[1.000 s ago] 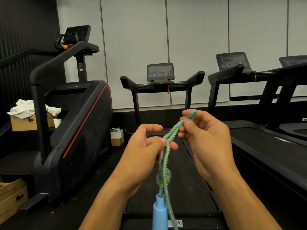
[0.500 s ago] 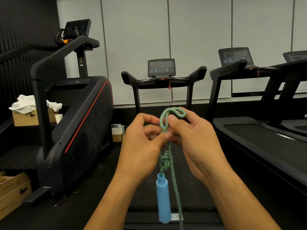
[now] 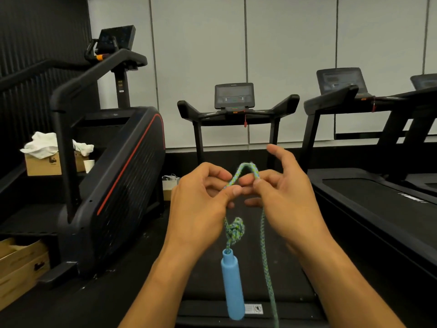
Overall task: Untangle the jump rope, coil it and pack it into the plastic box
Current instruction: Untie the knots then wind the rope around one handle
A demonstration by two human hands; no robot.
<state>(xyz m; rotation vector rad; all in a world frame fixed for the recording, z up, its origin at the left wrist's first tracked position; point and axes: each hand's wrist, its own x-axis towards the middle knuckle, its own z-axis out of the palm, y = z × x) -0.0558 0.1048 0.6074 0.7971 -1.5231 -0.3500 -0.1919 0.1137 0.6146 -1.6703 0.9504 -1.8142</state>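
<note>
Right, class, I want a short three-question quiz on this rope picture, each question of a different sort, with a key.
1. True or false: the knot sits just above the blue handle.
2. Which hand pinches the rope strand that runs down to the knot? A left hand B right hand
3. Fill in: the handle hangs over a ____.

Key: 1 true; 2 A; 3 treadmill.
</note>
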